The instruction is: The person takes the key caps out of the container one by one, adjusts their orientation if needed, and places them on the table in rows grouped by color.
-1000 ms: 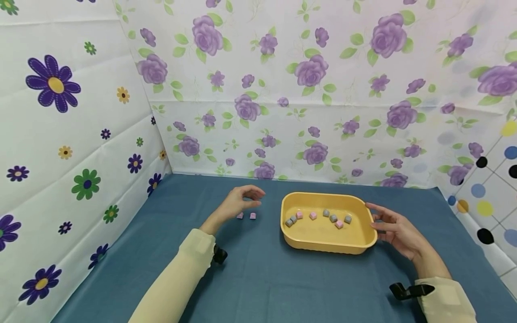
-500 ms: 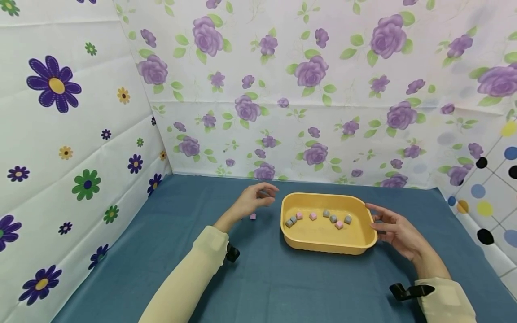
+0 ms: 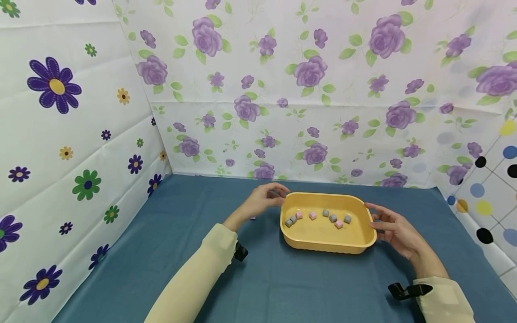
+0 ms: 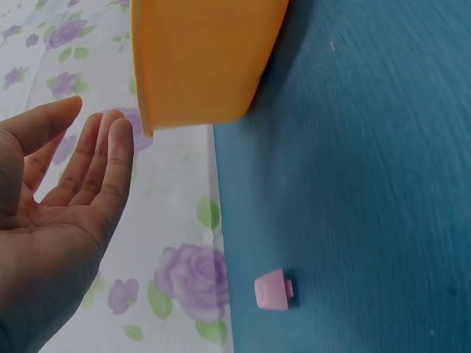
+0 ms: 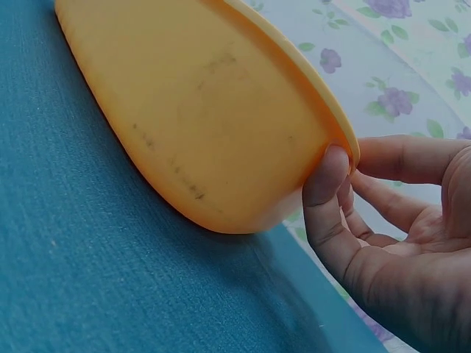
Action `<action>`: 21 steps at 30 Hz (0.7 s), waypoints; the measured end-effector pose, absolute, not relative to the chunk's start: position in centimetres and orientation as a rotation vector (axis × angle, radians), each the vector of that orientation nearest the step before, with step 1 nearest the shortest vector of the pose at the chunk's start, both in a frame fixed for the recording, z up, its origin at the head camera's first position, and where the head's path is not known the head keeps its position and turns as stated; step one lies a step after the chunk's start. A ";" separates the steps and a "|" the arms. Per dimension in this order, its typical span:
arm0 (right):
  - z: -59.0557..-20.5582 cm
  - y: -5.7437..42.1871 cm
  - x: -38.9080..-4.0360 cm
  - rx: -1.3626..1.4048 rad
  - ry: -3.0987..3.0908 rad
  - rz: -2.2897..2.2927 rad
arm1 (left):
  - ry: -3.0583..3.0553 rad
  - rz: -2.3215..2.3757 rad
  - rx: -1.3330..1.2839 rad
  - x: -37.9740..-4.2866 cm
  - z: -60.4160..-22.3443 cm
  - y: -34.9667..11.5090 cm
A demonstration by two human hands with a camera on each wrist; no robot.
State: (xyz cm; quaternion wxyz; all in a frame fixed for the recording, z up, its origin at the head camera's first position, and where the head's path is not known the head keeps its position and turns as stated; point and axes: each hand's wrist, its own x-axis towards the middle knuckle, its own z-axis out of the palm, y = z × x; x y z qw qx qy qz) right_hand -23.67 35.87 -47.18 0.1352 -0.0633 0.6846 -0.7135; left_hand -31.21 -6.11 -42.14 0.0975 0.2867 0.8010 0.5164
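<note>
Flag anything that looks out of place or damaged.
One pink piece lies on the blue cloth, while similar ones sit inside the yellow tray. Dark scuffs also mark the tray's otherwise plain outer wall.

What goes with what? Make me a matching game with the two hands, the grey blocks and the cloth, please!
Things:
1. Left hand
2. Right hand
3. Grey blocks
4. Cloth

Places and states:
A. Inside the yellow tray
B. Touching the tray's right end
C. Blue, under the tray
D. By the tray's left end

Pairs: 1-D, 2-B, 3-A, 4-C
</note>
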 end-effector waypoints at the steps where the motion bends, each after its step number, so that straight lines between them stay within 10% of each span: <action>1: -47.2 35.9 -23.7 -0.187 1.983 -2.066 | 2.371 1.520 0.848 -31.2 -42.1 -6.0; 21: -47.0 35.8 -23.5 -0.202 1.984 -2.067 | 2.352 1.433 0.948 -31.6 -42.1 -2.0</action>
